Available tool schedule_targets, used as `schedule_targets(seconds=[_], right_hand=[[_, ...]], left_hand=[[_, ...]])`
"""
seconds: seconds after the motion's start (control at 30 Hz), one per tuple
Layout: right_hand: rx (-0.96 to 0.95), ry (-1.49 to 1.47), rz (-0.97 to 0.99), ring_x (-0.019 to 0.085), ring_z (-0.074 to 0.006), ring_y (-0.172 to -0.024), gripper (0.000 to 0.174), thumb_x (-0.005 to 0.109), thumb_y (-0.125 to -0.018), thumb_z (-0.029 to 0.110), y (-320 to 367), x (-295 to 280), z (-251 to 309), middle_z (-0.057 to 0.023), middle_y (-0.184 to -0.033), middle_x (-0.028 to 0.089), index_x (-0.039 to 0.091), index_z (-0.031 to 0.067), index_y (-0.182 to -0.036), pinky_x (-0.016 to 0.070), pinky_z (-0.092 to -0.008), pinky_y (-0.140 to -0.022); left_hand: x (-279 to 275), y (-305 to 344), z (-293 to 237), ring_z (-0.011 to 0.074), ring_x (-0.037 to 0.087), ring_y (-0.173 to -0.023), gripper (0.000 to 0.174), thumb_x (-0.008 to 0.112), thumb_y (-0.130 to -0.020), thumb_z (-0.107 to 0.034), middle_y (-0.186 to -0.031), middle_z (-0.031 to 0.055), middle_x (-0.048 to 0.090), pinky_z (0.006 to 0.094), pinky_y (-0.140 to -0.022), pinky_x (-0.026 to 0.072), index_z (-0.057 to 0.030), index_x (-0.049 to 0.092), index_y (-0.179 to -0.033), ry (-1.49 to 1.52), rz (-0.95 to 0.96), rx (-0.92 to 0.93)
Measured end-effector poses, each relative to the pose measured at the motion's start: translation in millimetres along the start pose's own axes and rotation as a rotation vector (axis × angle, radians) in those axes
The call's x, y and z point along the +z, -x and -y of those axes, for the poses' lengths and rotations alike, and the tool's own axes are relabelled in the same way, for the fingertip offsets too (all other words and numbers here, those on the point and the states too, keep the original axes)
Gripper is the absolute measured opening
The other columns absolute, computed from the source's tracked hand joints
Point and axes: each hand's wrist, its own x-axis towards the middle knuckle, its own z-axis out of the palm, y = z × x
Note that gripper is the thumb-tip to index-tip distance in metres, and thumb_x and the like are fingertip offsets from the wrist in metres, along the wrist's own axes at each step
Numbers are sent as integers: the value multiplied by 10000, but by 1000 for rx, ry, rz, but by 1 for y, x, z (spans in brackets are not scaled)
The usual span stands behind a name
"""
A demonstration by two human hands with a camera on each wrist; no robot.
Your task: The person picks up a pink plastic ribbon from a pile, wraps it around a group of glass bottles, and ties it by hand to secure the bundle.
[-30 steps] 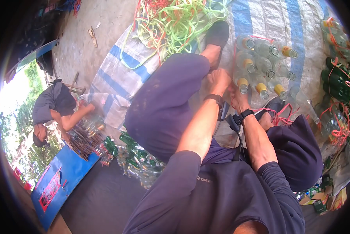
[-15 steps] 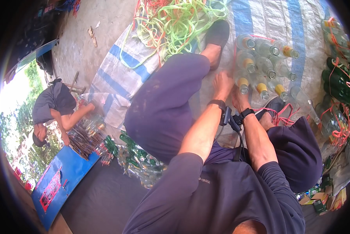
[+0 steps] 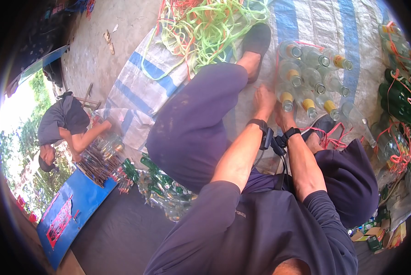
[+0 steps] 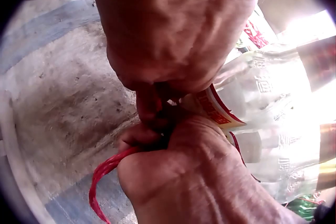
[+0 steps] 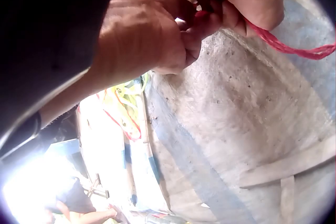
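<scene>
My left hand (image 3: 263,101) and right hand (image 3: 284,118) meet at the near left side of a bundle of clear glass bottles (image 3: 312,78). Several of the bottles have yellow bands at the neck. The fingers of both hands are curled together around red plastic twine (image 5: 294,50); its loose tail hangs from my right hand in the left wrist view. A bottle's red and yellow label (image 4: 218,109) shows just beside my fingers in that view. The twine between the fingertips is mostly hidden. Red twine also runs around the far side of the bundle.
A striped sack sheet (image 3: 137,78) covers the floor. Tangled green and orange twine (image 3: 205,32) lies ahead. One loose bottle (image 3: 357,120) and tied green bottles (image 3: 393,91) are on the right. Another person (image 3: 65,123) sits at left beside a blue board (image 3: 77,215) and piled bottles (image 3: 166,192).
My left hand and wrist have shifted slightly right, toward my right hand, and its fingers have turned. My right hand and the bottle bundle have stayed nearly in place.
</scene>
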Motion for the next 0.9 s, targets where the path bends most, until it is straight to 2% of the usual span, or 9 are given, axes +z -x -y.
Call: schedule_targets(seconds=[0.23,0.33,0.43,0.5,0.53,0.6,0.7,0.8,0.9], right_hand=[[25,0,45,585,-129,-786,298,704,-806,49,9,3,17,-26,-975,599,558,56,-1065,479,-297,-636],[23,17,69,594,-139,-806,314,710,-803,48,2,0,12,-30,-985,601,558,56,-1077,485,-298,-651],[75,-50,14,599,-148,-822,317,712,-801,45,9,8,24,-39,-996,602,559,53,-1080,486,-299,-667],[107,18,66,603,-155,-851,317,711,-802,39,19,14,37,-49,-1010,606,561,47,-1081,484,-312,-695],[107,18,65,603,-155,-851,317,711,-802,39,18,13,37,-49,-1010,606,561,47,-1081,484,-312,-695],[166,-65,7,613,-171,-859,319,705,-810,41,13,10,31,-57,-1020,611,560,41,-1094,487,-329,-715],[168,-188,113,625,-187,-848,294,697,-818,43,5,5,21,-65,-1009,621,571,36,-1083,495,-340,-705],[150,-170,250,631,-197,-829,254,691,-824,54,2,2,19,-70,-987,630,587,33,-1054,499,-340,-701],[163,-119,228,634,-199,-820,235,690,-824,60,5,2,24,-71,-962,636,593,30,-1036,500,-339,-707]], left_hand=[[-2,4,2,411,663,-831,187,649,-737,-132,-849,205,691,458,-766,511,-56,745,-878,88,11,-55],[6,0,14,412,642,-896,188,601,-761,-117,-933,206,680,489,-783,492,-102,734,-892,117,71,-82],[22,-9,37,356,670,-809,196,599,-765,-125,-883,180,702,442,-713,511,-87,727,-909,216,182,-131],[28,-9,46,248,646,-707,210,570,-775,-129,-794,117,684,378,-585,488,-67,710,-920,686,336,-253],[17,-7,37,248,646,-707,210,570,-775,-129,-794,117,684,378,-585,488,-67,710,-920,686,338,-254],[0,-3,26,166,565,-643,190,551,-776,-158,-726,53,610,312,-493,403,-58,676,-879,743,447,-415],[-11,1,18,106,559,-598,123,573,-756,-196,-708,-4,600,264,-470,289,-116,632,-829,834,455,-409],[-16,1,15,111,557,-617,150,595,-737,-240,-723,-4,600,279,-493,315,-116,626,-814,841,484,-435],[-19,3,12,118,552,-618,149,600,-734,-253,-721,4,599,278,-489,314,-121,620,-800,707,491,-349]])
